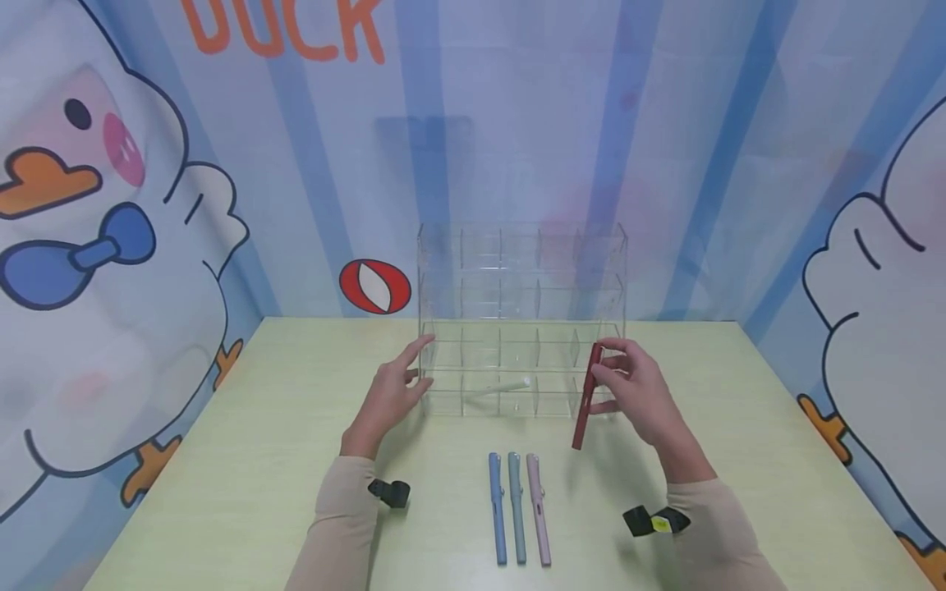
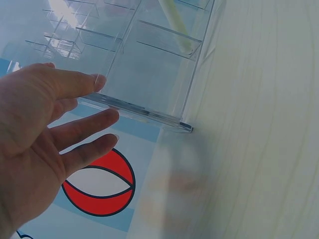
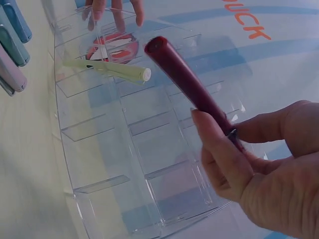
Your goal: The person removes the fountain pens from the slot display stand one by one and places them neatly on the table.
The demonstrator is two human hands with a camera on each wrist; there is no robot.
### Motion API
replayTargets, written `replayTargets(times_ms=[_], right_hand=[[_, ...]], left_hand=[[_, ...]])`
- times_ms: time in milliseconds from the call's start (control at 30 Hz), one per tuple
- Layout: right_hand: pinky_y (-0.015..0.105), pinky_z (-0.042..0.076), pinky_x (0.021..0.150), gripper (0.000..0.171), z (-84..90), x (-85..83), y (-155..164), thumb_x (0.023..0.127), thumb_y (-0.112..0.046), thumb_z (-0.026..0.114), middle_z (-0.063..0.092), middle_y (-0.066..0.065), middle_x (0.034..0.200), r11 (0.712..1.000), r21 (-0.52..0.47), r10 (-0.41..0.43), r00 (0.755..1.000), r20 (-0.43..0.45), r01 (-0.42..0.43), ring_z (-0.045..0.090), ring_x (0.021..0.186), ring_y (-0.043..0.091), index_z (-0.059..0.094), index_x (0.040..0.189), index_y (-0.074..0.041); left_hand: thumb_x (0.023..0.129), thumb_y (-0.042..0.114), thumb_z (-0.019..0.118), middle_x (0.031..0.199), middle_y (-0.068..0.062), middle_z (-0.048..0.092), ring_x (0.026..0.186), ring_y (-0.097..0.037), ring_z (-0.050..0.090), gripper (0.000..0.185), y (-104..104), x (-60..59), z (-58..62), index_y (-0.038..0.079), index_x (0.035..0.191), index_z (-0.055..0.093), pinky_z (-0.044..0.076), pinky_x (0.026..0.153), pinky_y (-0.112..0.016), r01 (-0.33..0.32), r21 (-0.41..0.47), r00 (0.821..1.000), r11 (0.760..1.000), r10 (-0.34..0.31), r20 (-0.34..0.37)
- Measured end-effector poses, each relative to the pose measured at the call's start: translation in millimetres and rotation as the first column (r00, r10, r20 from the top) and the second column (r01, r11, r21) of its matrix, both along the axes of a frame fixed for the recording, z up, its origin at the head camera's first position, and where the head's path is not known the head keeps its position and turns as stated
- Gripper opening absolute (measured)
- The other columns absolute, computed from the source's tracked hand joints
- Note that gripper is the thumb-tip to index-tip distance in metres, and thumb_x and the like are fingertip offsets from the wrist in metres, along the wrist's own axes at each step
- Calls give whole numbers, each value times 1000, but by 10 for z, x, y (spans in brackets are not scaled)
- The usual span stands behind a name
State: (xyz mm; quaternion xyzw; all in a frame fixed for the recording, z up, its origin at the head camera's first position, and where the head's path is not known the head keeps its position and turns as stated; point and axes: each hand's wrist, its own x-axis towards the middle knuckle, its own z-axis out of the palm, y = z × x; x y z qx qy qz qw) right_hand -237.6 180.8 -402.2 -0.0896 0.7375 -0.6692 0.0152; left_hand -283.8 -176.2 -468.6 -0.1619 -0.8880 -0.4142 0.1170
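Observation:
A clear acrylic rack (image 1: 521, 320) with several compartments stands at the table's back middle. A pale green pen (image 1: 501, 387) (image 3: 107, 68) lies in a lower slot. My right hand (image 1: 637, 386) (image 3: 249, 159) pinches a dark red pen (image 1: 586, 398) (image 3: 187, 82) in front of the rack's right end, the pen tilted with its lower tip over the table. My left hand (image 1: 395, 386) (image 2: 55, 124) is spread with straight fingers at the rack's left wall (image 2: 144, 74), holding nothing. Three pens, blue (image 1: 498, 509), grey-green (image 1: 516, 507) and pink (image 1: 539, 509), lie side by side near the front.
The pale green table (image 1: 244, 460) is walled by a blue striped cartoon backdrop (image 1: 111, 205) on three sides. A red and white ball print (image 1: 374, 286) (image 2: 99, 186) shows behind the rack's left side. Black wrist straps (image 1: 392, 492) sit at both sleeves.

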Motion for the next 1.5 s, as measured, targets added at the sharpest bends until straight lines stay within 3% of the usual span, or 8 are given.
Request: replayTargets(times_ms=[200, 467, 600, 833, 1100, 1267, 1500], right_hand=[[46, 54, 62, 44, 13, 14, 44, 92, -8, 49, 49, 25, 103, 996, 79, 17, 990, 140, -28, 58, 86, 32, 32, 131, 2], [44, 54, 60, 41, -22, 35, 43, 89, -4, 49, 52, 24, 99, 972, 190, 85, 962, 259, -137, 59, 82, 30, 35, 127, 4], [44, 54, 57, 39, -54, 57, 6, 88, -2, 50, 52, 24, 95, 954, 232, 125, 953, 277, -193, 59, 77, 30, 36, 123, 5], [42, 54, 56, 35, -161, 47, -67, 84, 3, 53, 56, 22, 86, 944, 270, 111, 951, 289, -192, 61, 70, 29, 40, 116, 5], [41, 55, 56, 33, -329, 15, -123, 79, 7, 58, 58, 20, 80, 911, 294, 190, 926, 326, -291, 62, 66, 30, 45, 109, 9], [39, 54, 54, 29, -432, 3, -144, 77, 8, 61, 58, 19, 77, 890, 336, 185, 918, 350, -308, 61, 62, 29, 49, 104, 9], [37, 54, 53, 26, -514, 23, -237, 74, 9, 64, 61, 15, 73, 843, 432, 166, 919, 358, -320, 64, 59, 27, 53, 97, 7]], left_hand=[[83, 9, 65, 142, -3, 32, 103, -30, 57, 72, 4, -14, 4, 38, 139, 30, 49, 81, -39, 13, 3, 1000, 1000, -13, -11], [82, 5, 65, 142, -3, 33, 102, -33, 57, 73, 7, -4, -8, 37, 139, 31, 49, 80, -43, 15, 25, 1000, 1000, -15, -9], [82, 6, 64, 142, -2, 33, 102, -32, 57, 73, 9, -7, -9, 37, 139, 31, 49, 80, -44, 10, 22, 1000, 1000, -10, -8], [82, 7, 65, 142, -1, 33, 102, -31, 57, 72, 12, -5, 2, 35, 139, 31, 49, 80, -43, 6, 11, 1000, 1000, -6, 2], [82, 6, 65, 142, 0, 33, 102, -31, 58, 74, 9, 0, -4, 40, 138, 30, 49, 80, -44, 3, 14, 1000, 1000, -3, 6], [82, 7, 65, 141, -1, 34, 102, -30, 57, 75, 11, 7, 0, 43, 137, 29, 49, 80, -43, 5, 9, 1000, 1000, -5, 8], [83, 9, 65, 142, -2, 33, 102, -30, 58, 73, 0, -1, -4, 39, 139, 29, 49, 80, -43, 10, 3, 1000, 1000, -10, 3]])
